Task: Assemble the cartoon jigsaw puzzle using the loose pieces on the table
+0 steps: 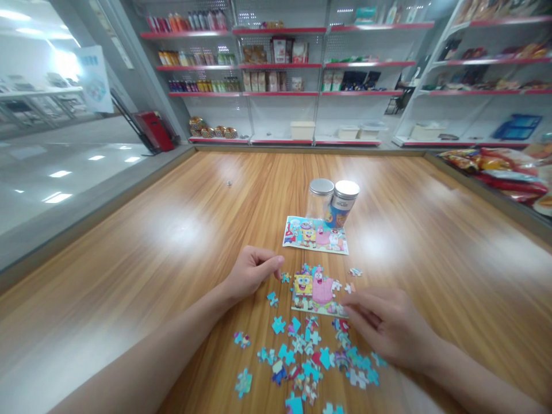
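Note:
A partly assembled jigsaw puzzle [321, 289] with a yellow square character and a pink starfish lies before me. My right hand [388, 322] is closed at its lower right edge, fingertips pinched on a puzzle piece [344, 311] that they mostly cover. Left of the puzzle, my left hand [254, 271] rests with curled fingers; whatever is between thumb and fingers is hidden. A small loose piece [285, 277] lies just beside its fingertips. Several loose puzzle pieces [310, 368], many light blue, are scattered nearer to me. Behind the puzzle lies the printed reference picture [317, 236].
A clear jar [319, 198] and a printed can [343, 204], both silver-lidded, stand at the picture's far edge. One tiny piece [229, 183] lies far left on the wooden table [194, 201]. Snack bags [495, 172] are at the right; stocked shelves [280, 63] stand behind.

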